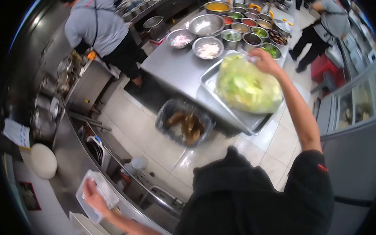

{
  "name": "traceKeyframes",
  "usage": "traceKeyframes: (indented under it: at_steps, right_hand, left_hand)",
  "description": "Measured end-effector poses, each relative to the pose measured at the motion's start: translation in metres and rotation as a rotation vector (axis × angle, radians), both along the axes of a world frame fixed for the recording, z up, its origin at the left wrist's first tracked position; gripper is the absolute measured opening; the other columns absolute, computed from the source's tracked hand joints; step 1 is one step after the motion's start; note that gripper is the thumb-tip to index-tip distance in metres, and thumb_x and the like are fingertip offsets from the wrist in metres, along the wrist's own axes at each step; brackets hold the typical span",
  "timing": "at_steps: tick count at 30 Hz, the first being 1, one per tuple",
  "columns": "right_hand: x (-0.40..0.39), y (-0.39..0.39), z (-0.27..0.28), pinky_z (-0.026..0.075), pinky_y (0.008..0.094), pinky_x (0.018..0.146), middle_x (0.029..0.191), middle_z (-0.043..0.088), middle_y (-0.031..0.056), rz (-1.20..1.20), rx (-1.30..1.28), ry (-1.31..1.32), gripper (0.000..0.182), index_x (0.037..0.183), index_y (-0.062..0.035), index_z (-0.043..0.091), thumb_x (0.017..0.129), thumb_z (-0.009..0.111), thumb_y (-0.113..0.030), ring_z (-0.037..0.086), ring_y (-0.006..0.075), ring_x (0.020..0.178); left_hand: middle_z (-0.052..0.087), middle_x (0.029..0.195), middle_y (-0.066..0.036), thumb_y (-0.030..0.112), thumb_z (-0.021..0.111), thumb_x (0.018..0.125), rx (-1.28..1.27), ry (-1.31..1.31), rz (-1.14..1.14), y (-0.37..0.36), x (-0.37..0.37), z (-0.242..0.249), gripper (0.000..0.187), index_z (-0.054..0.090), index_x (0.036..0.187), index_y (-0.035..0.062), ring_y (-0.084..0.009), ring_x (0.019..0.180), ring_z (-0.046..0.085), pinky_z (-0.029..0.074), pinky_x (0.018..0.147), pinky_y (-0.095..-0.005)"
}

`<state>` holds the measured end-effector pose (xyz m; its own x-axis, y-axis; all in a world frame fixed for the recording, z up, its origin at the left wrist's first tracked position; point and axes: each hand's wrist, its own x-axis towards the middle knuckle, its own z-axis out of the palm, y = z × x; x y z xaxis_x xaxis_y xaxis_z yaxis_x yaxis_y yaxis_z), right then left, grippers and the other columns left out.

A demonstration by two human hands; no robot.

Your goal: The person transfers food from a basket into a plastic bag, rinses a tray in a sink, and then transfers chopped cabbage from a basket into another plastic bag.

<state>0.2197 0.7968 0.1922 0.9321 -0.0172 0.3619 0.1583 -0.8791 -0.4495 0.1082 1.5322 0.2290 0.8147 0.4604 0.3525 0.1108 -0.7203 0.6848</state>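
Observation:
My right hand (266, 62) is closed on the gathered neck of a clear plastic bag (250, 84) full of pale green leafy vegetable, which looks like lettuce. The bag overlaps a rectangular metal tray (232, 115) at the table corner. Far off at the lower left, my left hand (94, 195) is over a whitish plastic container (92, 214), its fingers stretched out and a little blurred.
Metal bowls (208, 48) and several small pans of toppings crowd the steel table (169, 60). A lined bin (163, 116) stands on the floor below. One person (102, 25) works at the left counter; another (326, 29) stands at the far right. A glass-door fridge (356, 99) is at right.

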Motion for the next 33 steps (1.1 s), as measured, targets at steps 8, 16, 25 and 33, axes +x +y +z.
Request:
traceKeyframes:
  at_steps: [8,16,25,33]
  right_hand:
    - [-0.011,0.014,0.008,0.047,0.0408,0.088,0.111,0.060,0.0118,-0.100,0.091,0.016,0.025,0.086,-0.0047,0.067,0.065,0.063,-0.018,0.057,0.0315,0.104]
    - [-0.031,-0.012,0.045,0.052,0.0423,0.073,0.084,0.064,0.0183,-0.162,0.088,-0.098,0.032,0.068,0.0021,0.065,0.052,0.064,-0.025,0.061,0.0352,0.086]
    - [-0.033,-0.047,0.023,0.045,0.0344,0.088,0.101,0.063,0.0095,0.156,0.452,-0.248,0.032,0.091,-0.0033,0.067,0.071,0.072,-0.028,0.058,0.0274,0.103]
    - [-0.167,-0.085,-0.183,0.039,0.0343,0.094,0.114,0.051,0.0099,-0.756,1.060,-0.283,0.042,0.121,-0.0006,0.050,0.084,0.060,-0.016,0.048,0.0211,0.108]
  left_hand:
    - [0.054,0.126,-0.024,0.040,0.084,0.065,-0.146,0.107,-1.018,-0.503,0.106,-0.028,0.093,0.043,0.134,-0.0058,-0.0309,0.116,0.053,0.044,0.094,-0.0403]
    - [0.057,0.079,-0.017,0.010,0.068,0.074,-0.189,-0.180,-0.980,-0.618,0.105,-0.047,0.018,0.057,0.080,-0.0034,-0.0325,0.072,0.053,0.043,0.067,-0.0372]
    - [0.066,0.077,-0.018,0.019,0.056,0.082,-0.529,0.317,-1.030,-0.621,0.136,-0.033,0.026,0.067,0.076,-0.0035,-0.0251,0.069,0.058,0.044,0.067,-0.0342]
    - [0.049,0.054,-0.005,0.008,0.063,0.079,-1.198,0.310,-0.940,-0.604,0.127,0.016,0.016,0.057,0.066,0.0006,-0.0154,0.045,0.049,0.043,0.042,-0.0311]
